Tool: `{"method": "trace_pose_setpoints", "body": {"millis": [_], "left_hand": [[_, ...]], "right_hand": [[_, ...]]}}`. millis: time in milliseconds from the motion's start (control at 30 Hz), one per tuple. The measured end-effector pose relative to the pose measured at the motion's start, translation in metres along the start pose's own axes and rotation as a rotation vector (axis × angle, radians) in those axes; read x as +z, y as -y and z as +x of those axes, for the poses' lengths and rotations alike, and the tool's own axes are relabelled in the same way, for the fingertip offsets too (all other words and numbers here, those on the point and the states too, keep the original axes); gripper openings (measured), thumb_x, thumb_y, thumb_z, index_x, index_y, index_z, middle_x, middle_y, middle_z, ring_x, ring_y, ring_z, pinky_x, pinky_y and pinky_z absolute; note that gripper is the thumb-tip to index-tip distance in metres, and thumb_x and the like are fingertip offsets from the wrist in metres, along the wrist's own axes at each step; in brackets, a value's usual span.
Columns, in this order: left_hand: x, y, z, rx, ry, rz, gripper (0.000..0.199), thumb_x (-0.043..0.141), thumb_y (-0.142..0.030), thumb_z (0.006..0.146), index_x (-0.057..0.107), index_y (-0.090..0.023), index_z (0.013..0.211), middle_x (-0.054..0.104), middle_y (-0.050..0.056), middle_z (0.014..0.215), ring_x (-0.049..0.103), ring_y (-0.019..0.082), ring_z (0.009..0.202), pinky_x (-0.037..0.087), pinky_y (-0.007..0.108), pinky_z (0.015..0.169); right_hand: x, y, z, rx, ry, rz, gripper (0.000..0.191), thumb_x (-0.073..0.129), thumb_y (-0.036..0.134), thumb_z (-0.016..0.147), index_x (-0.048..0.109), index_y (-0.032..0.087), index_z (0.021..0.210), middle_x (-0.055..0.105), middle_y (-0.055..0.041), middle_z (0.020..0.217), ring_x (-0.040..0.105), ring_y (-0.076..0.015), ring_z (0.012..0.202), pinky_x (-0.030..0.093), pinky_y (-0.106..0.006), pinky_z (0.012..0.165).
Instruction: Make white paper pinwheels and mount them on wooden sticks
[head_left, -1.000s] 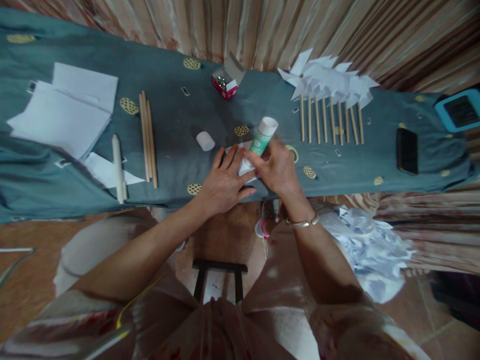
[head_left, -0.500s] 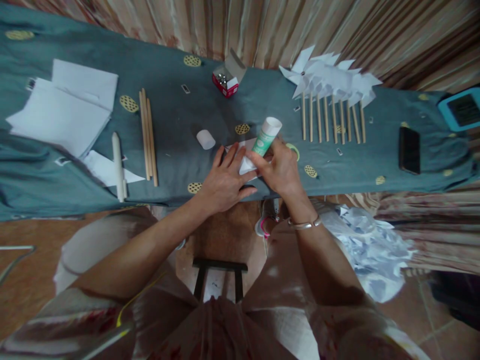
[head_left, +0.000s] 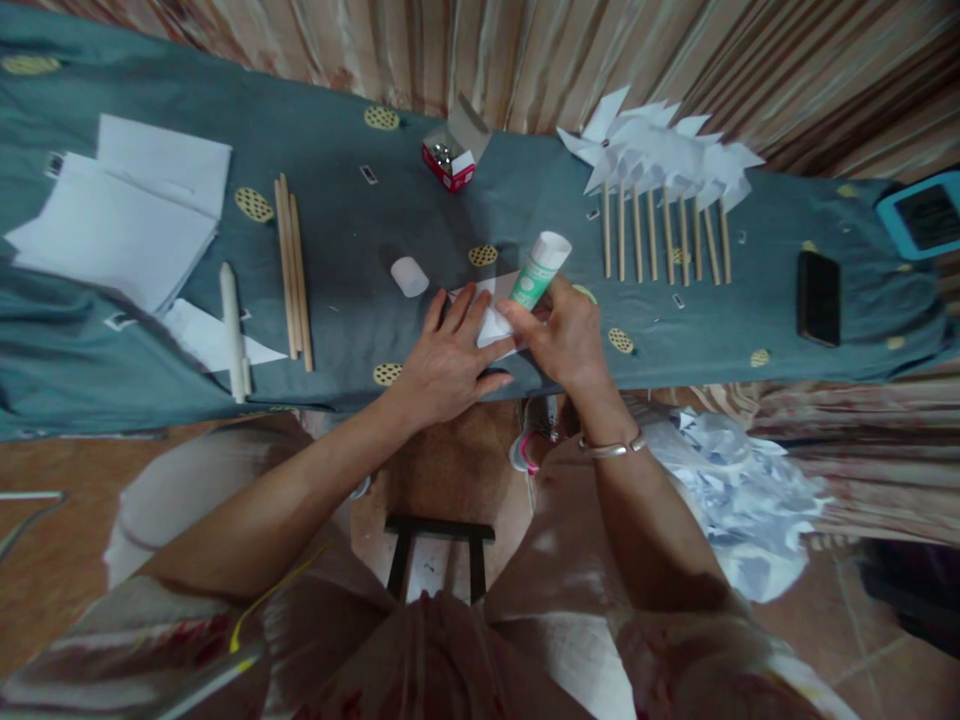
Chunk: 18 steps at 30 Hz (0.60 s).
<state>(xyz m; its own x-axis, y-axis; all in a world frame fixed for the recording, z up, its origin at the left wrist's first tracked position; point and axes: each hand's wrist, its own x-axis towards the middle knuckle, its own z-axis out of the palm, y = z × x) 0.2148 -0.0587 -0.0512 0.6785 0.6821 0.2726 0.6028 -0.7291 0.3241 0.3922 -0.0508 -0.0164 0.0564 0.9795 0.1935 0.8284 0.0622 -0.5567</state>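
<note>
A small folded piece of white paper [head_left: 495, 324] lies at the near middle of the cloth-covered table. My left hand [head_left: 448, 362] rests on its left part, fingers spread and flat. My right hand [head_left: 564, 330] is wrapped round a green and white glue stick [head_left: 534, 272], tilted with its white end up and its lower end down at the paper. That lower end is hidden by my fingers. The white cap [head_left: 409, 277] lies to the left, beyond my left hand. A pale green ring [head_left: 585, 294] shows partly behind my right hand.
On the left are paper sheets [head_left: 127, 225], a white pen-shaped tool [head_left: 232, 330] and wooden sticks [head_left: 293, 280]. A red box of small metal pieces [head_left: 449, 165] stands behind. Paper pinwheels [head_left: 667, 150] on sticks, a phone [head_left: 819, 298] and a blue-framed device [head_left: 922, 217] are right.
My right hand has shifted slightly to the right with the glue stick. My left hand has stayed on the paper. The view has shifted a little.
</note>
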Motion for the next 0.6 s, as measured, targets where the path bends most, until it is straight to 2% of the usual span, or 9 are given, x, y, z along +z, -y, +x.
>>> {"method": "trace_pose_setpoints", "body": {"millis": [600], "left_hand": [[0.0015,0.0008,-0.0004,0.002,-0.009,-0.002,0.048,0.062,-0.048,0.090,0.057,-0.032,0.134,0.035,0.013,0.158,0.027,0.040,0.146,0.020,0.066,0.114]], "right_hand": [[-0.0029,-0.0032,0.0035,0.010,0.008,0.009,0.039,0.059,0.060,0.086,0.060,0.021,0.089,0.062,-0.0029,0.071,0.059,-0.0212,0.071,0.043,-0.033,0.067]]}}
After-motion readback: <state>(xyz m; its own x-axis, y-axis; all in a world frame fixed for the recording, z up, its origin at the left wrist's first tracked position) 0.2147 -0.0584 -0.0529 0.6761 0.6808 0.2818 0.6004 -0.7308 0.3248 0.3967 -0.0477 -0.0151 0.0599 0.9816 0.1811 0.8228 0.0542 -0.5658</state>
